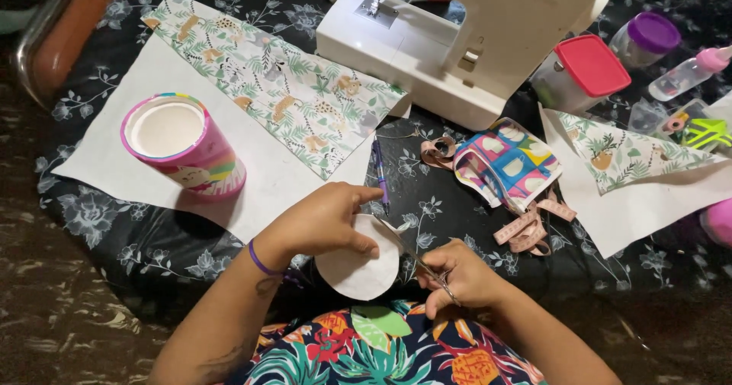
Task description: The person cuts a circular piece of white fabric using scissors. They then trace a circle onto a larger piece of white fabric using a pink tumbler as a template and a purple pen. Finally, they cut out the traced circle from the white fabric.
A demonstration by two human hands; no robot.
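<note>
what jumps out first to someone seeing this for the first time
At bottom centre the left hand holds a white paper circle while the right hand cuts it with scissors. A white sewing machine dominates the top, and a pink cylindrical tin stands on white paper at left.

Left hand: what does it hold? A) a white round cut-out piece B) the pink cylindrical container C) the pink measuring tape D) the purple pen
A: the left hand pinches the white round piece at its top edge, while the right hand works scissors along its rim.
</note>
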